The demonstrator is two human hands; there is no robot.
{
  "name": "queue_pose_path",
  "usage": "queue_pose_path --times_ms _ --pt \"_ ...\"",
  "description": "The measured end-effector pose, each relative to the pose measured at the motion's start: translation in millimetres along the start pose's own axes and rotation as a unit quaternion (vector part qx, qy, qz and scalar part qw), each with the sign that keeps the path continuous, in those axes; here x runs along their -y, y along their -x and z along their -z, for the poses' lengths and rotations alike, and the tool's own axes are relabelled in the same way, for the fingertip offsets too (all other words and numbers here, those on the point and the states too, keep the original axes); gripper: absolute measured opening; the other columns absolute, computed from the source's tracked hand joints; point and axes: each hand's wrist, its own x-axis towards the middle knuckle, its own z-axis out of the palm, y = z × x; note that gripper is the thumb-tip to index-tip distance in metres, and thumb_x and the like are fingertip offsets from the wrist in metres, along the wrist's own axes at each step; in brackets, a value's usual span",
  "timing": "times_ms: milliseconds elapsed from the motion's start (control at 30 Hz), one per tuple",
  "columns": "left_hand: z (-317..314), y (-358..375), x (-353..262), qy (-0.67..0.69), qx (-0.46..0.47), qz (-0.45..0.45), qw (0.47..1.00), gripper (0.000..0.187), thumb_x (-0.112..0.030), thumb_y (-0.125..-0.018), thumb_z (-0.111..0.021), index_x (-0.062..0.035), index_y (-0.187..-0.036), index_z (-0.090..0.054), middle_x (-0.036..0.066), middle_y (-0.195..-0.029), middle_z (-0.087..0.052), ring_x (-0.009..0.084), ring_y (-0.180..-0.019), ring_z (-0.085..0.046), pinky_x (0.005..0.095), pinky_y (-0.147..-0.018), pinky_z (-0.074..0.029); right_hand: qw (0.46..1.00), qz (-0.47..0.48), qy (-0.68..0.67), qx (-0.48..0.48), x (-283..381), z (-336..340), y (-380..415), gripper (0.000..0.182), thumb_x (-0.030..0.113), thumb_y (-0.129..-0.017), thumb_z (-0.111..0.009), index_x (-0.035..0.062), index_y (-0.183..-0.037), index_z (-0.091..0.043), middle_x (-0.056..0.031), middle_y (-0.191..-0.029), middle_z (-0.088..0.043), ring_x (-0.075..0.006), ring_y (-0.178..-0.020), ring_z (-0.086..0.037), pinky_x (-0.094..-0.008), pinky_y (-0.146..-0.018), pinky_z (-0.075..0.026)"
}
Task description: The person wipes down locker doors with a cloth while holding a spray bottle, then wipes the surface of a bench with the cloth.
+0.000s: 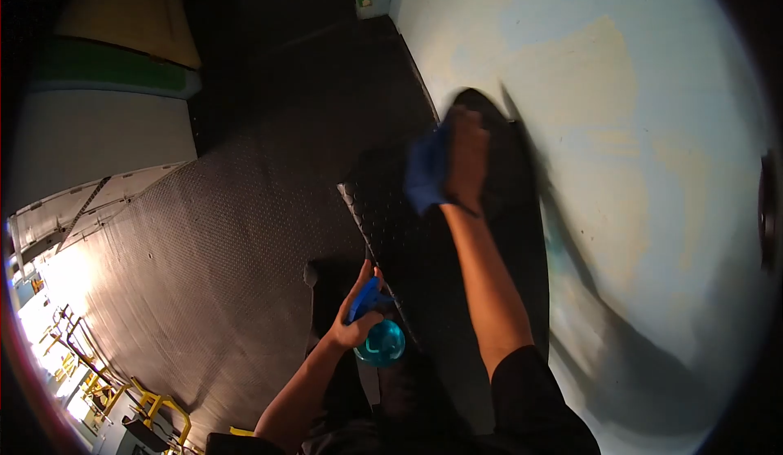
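A spray bottle with a blue trigger head and see-through teal body (382, 344) is gripped in my left hand (356, 316), low in the middle of the view. My right hand (469, 157), smeared by motion, is closed on a blue cloth (426, 170). Hand and cloth overlap a dark panel with a rounded top (518, 210) that stands beside the pale wall. A thin, light-coloured edge strip (352, 202) runs down toward the bottle from between my hands.
The pale blue and cream wall (636, 145) fills the right side. Dark textured flooring (220, 235) spreads to the left. A grey and green box-like structure (106, 121) stands upper left. Yellow-framed equipment (155, 402) sits in bright light at lower left.
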Motion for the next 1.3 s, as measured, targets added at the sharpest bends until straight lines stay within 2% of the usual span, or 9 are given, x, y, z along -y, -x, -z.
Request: queue_pose_path --times_ms 167,267,333,400,467,667,933,1067,1300 --pt "3.5 12.3 -19.6 0.048 -0.054 0.047 0.996 0.099 -0.001 -0.074 -0.058 -0.0046 -0.163 -0.016 0.018 -0.159 -0.039 0.0317 -0.151 -0.031 0.0462 -0.124 -0.020 0.973 0.192 -0.116 0.055 105.0 19.3 69.5 0.075 0.025 -0.085 -0.062 0.0055 -0.153 -0.040 -0.0113 -0.157 -0.041 -0.0330 -0.147 -0.037 -0.0465 -0.122 -0.028" --pt "24.5 31.9 -27.9 -0.033 -0.074 0.246 0.966 0.094 -0.004 -0.073 -0.060 -0.0021 -0.160 -0.026 0.019 -0.158 -0.041 0.0317 -0.151 -0.032 0.0454 -0.124 -0.022 0.940 0.264 -0.197 0.092 77.9 37.1 134.8 0.079 0.034 -0.082 -0.066 0.0102 -0.154 -0.043 -0.0087 -0.158 -0.041 -0.0325 -0.145 -0.039 -0.0498 -0.116 -0.035" --pt "28.2 37.0 -22.9 -0.075 -0.030 0.055 0.995 0.089 -0.003 -0.072 -0.056 0.0036 -0.157 -0.031 0.022 -0.161 -0.036 0.0312 -0.152 -0.030 0.0441 -0.125 -0.018 0.900 0.241 -0.196 0.305 26.0 68.6 152.4 0.093 0.043 -0.074 -0.075 0.0165 -0.156 -0.040 -0.0133 -0.162 -0.036 -0.0349 -0.146 -0.038 -0.0532 -0.118 -0.032" --pt "28.1 45.1 -12.1 -0.054 -0.025 0.028 0.998 0.092 -0.004 -0.069 -0.058 0.0060 -0.156 -0.029 0.023 -0.162 -0.034 0.0328 -0.153 -0.027 0.0464 -0.126 -0.015 0.927 0.031 -0.109 0.358 -37.1 83.8 158.3 0.113 0.049 -0.060 -0.085 0.0194 -0.158 -0.037 -0.0181 -0.163 -0.032 -0.0393 -0.147 -0.035 -0.0579 -0.117 -0.030" --pt "25.4 50.6 -11.4 -0.036 -0.049 0.047 0.997 0.093 -0.003 -0.069 -0.058 0.0058 -0.156 -0.029 0.024 -0.162 -0.033 0.0345 -0.154 -0.025 0.0484 -0.126 -0.013 0.992 0.017 -0.073 0.106 -97.3 71.6 158.6 0.121 0.049 -0.056 -0.089 0.0177 -0.159 -0.034 -0.0215 -0.163 -0.028 -0.0416 -0.148 -0.031 -0.0610 -0.118 -0.026" --pt "8.5 50.5 6.9 -0.054 -0.036 -0.013 0.998 0.090 -0.001 -0.070 -0.056 0.0028 -0.157 -0.030 0.023 -0.162 -0.034 0.0358 -0.153 -0.027 0.0499 -0.125 -0.016 0.990 -0.125 -0.030 0.051 -42.9 57.2 62.5 0.123 0.056 -0.062 -0.087 0.0115 -0.160 -0.027 -0.0198 -0.166 -0.021 -0.0421 -0.153 -0.020 -0.0575 -0.123 -0.019" --pt "21.4 45.4 -23.1 -0.198 -0.123 -0.076 0.970 0.095 0.000 -0.069 -0.053 0.0004 -0.160 -0.024 0.024 -0.163 -0.030 0.0363 -0.154 -0.023 0.0501 -0.124 -0.016 0.967 0.129 -0.191 0.105 72.9 53.0 167.6 0.090 0.046 -0.081 -0.073 0.0154 -0.157 -0.036 -0.0136 -0.163 -0.032 -0.0346 -0.150 -0.030 -0.0536 -0.121 -0.026" --pt "31.6 66.7 -17.8 -0.214 -0.128 -0.100 0.963 0.097 -0.001 -0.069 -0.053 -0.0010 -0.160 -0.022 0.024 -0.164 -0.028 0.0369 -0.154 -0.022 0.0511 -0.124 -0.017 0.951 0.086 -0.213 0.205 1.6 76.7 254.2 0.081 0.050 -0.084 -0.071 0.0195 -0.154 -0.043 -0.0137 -0.162 -0.035 -0.0359 -0.149 -0.033 -0.0576 -0.119 -0.027" --pt "8.3 141.3 36.5 -0.184 -0.107 -0.052 0.976 0.100 -0.002 -0.069 -0.053 -0.0035 -0.162 -0.019 0.025 -0.165 -0.026 0.0380 -0.155 -0.020 0.0528 -0.123 -0.018 0.998 -0.043 -0.028 0.018 -122.4 57.4 210.3 0.092 0.057 -0.084 -0.069 0.0187 -0.159 -0.031 -0.0165 -0.165 -0.028 -0.0418 -0.150 -0.027 -0.0579 -0.120 -0.024"
